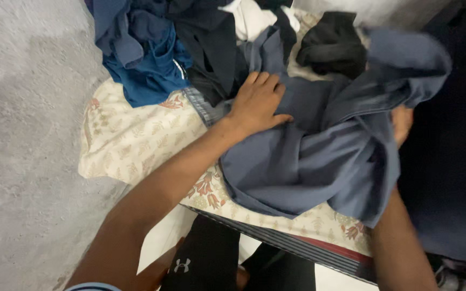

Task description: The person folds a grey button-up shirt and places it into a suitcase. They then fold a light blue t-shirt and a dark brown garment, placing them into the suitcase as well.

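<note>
A slate-blue garment [324, 145] lies crumpled on a cream floral sheet [130, 140]. My left hand [257, 102] rests flat on the garment's upper left part, fingers spread and pointing away from me. My right hand [402, 123] is mostly hidden behind a raised fold of the same garment and grips its right side. Only a bit of its palm and fingers shows.
A pile of clothes sits beyond: a bright blue shirt [146, 70], dark navy pieces [211, 43], a black item [333, 46] and white cloth [252, 19]. Grey carpet [22, 134] spreads to the left. Dark fabric [449, 178] lies at the right. My black-clad knee [206, 258] is below.
</note>
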